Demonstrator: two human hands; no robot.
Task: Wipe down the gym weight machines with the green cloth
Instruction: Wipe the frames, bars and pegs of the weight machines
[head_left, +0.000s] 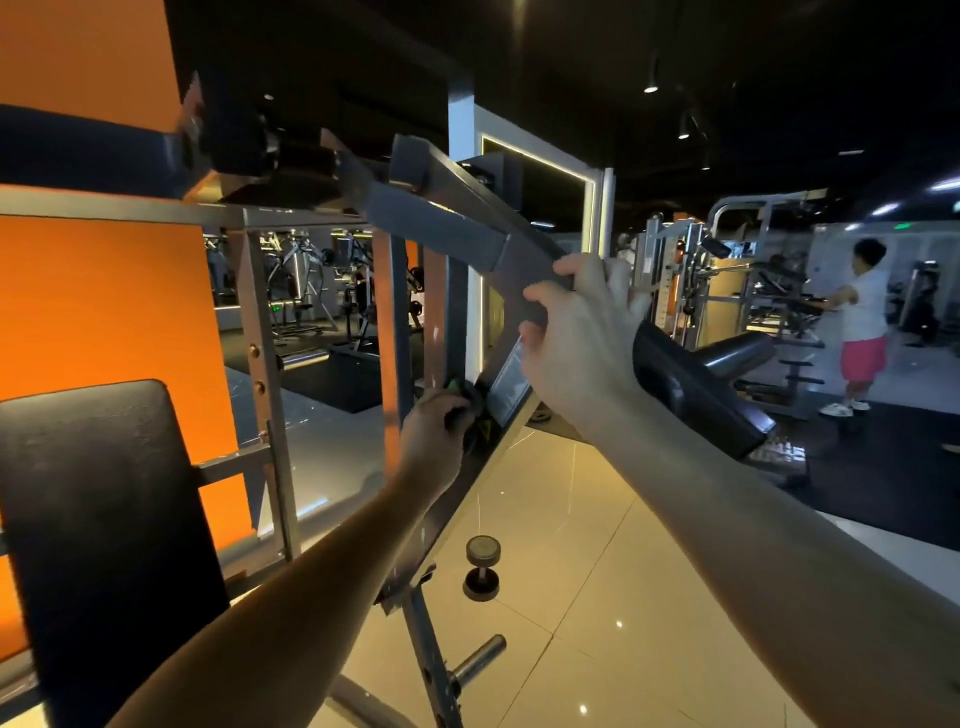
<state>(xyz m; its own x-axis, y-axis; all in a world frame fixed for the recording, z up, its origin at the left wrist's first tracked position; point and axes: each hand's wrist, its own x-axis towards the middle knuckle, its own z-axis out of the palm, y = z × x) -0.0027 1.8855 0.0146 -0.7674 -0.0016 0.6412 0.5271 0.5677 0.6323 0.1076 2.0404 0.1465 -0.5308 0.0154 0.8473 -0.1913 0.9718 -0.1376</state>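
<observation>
The bare right arm is closest, its right hand curled round the slanted grey metal bar, while the left hand squeezes the bunched green cloth lower down.

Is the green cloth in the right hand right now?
No, the left hand holds the green cloth, while the right hand grips the machine's grey bar.

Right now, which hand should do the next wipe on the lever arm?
Left. The left hand holds the green cloth low on the lever arm; the right hand grips that arm, without a cloth.
</observation>
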